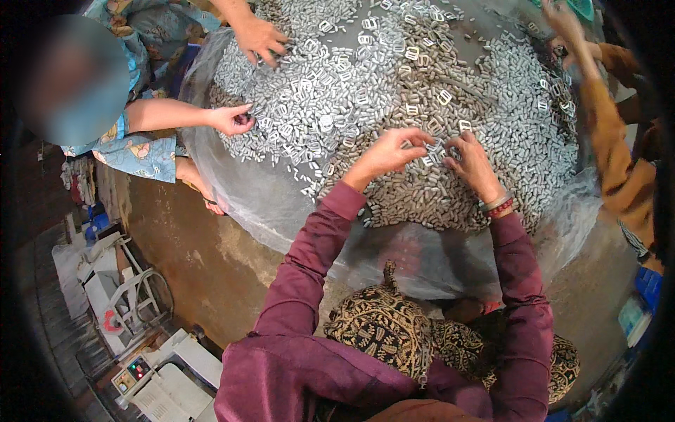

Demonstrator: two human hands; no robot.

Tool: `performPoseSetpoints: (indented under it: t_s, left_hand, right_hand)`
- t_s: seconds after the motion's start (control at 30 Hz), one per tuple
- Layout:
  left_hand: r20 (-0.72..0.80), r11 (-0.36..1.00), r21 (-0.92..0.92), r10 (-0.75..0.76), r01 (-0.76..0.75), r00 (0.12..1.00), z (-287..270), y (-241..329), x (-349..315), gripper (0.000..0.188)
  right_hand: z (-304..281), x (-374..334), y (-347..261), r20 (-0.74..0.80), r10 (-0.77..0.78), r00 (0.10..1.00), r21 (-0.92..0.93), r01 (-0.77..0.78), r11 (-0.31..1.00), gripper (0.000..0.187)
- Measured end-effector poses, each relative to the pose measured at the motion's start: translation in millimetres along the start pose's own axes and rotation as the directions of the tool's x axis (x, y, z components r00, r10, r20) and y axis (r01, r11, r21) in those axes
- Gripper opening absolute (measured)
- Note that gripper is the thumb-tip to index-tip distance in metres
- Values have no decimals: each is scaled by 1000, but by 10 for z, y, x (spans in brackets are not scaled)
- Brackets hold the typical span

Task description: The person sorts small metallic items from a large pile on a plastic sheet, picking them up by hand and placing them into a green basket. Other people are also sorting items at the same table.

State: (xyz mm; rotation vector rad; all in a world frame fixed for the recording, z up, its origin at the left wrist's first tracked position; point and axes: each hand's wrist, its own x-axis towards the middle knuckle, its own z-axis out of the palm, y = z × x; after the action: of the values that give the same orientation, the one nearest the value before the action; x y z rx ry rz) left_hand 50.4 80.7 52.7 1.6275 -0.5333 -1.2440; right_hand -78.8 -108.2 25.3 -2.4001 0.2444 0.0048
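Observation:
My left hand (395, 150) reaches over a wide heap of small grey metal cylinders (415, 200). Its fingers are bent, with a gap between them and the thumb. Facing it, my right hand (472, 165) is curled over the same heap, thumb and forefinger apart. A few silvery pieces (435, 152) lie between my fingertips, too small to make out well. Just past my right fingers lies a pale slotted buckle (465, 126). More such buckles, like the one farther back (444, 97), are scattered over the cylinders.
Clear plastic sheeting (271, 200) lies under the heap. At left, another person's hands (233, 120) work at its edge; another person's arm (606, 133) reaches in at right. A pale machine with lit buttons (165, 380) stands lower left. Patterned cloth (383, 330) covers my legs.

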Motion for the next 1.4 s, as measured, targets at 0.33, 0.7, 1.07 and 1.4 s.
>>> performPoseSetpoints:
  t_s: [0.33,0.7,1.07,1.4]
  left_hand:
    - [-127,788,537,429,-302,894,38,-303,162,20]
    - [-59,796,-589,131,-140,990,-38,287,63,23]
    - [-130,919,327,275,-221,953,14,-187,342,25]
    - [-172,763,-612,126,-206,977,-281,335,203,11]
  right_hand:
    - [-616,96,111,325,282,903,942,-334,-19,14]
    - [-304,247,328,272,434,859,792,-456,405,24]
    - [-366,32,238,130,308,943,984,-160,75,20]
    - [-474,238,-64,285,303,909,958,-270,-93,20]
